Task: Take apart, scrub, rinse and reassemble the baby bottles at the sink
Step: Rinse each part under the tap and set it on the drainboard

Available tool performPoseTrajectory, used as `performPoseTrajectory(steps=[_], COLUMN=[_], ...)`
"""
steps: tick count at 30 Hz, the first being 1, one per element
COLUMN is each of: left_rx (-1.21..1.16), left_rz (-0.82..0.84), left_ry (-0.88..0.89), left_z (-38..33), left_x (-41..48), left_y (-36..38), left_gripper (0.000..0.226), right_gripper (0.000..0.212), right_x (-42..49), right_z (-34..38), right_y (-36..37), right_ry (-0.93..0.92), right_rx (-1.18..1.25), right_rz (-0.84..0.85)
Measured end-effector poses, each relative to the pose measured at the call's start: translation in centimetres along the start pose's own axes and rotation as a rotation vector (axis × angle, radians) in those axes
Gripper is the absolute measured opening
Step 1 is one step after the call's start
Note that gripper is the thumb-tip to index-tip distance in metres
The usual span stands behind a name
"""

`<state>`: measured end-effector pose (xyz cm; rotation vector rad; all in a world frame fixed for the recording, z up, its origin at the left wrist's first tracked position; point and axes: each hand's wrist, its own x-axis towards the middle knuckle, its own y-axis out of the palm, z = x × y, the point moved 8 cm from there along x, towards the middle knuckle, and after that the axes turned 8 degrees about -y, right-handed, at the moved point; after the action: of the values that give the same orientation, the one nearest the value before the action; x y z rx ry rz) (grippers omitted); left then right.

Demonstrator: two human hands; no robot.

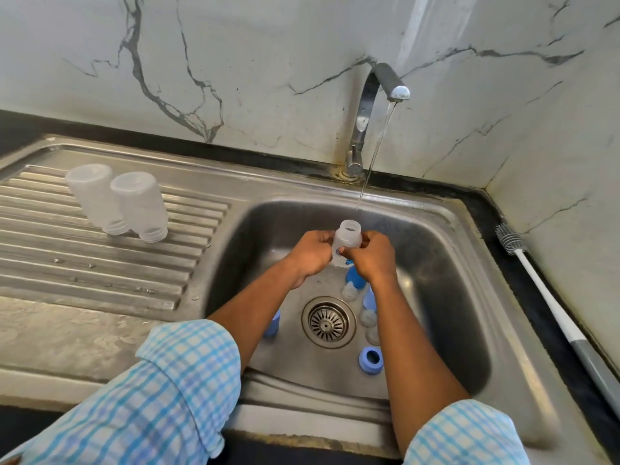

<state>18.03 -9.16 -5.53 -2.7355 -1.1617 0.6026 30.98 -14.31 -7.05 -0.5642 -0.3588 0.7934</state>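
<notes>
Step in hand, I judge: rinsing. Bottle sits mouth-up under the tap stream, at 12 o'clock from the drain. Left hand grips it from 9 o'clock, right hand from 3. Next move: tip out, then invert beside the two bottles (10 o'clock, drainboard).

The person is wearing a checked shirt, pale blue and white squares crossed by brighter turquoise lines. The left sleeve is sitting turned back in a thick fold, its rounded edge showing the same check, a little paler. The right sleeve is ending in a similar soft fold. Below the cloth, the left forearm and right forearm are showing bare, all the way to the left hand and right hand.
</notes>
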Motion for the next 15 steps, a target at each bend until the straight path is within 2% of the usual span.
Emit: performPoseTrajectory(steps=[6,11,15], left_rx=[-0.026,-0.051,0.05], left_rz=[-0.033,-0.021,-0.02], left_ry=[-0.016,-0.033,-0.067], left_z=[0.2,0.5,2.0], left_x=[0.2,0.4,-0.3], left_y=[-0.8,-0.6,-1.0], left_gripper=[0.048,0.046,0.059], right_gripper=[0.048,0.051,0.054], right_x=[-0.2,-0.4,-0.4], right_z=[0.9,0.9,0.9], right_y=[0.8,0.1,0.1], right_ry=[-0.06,-0.055,-0.052], right_rx=[-0.007,-0.044,-0.08], right_rz=[0.025,-0.044,-0.043])
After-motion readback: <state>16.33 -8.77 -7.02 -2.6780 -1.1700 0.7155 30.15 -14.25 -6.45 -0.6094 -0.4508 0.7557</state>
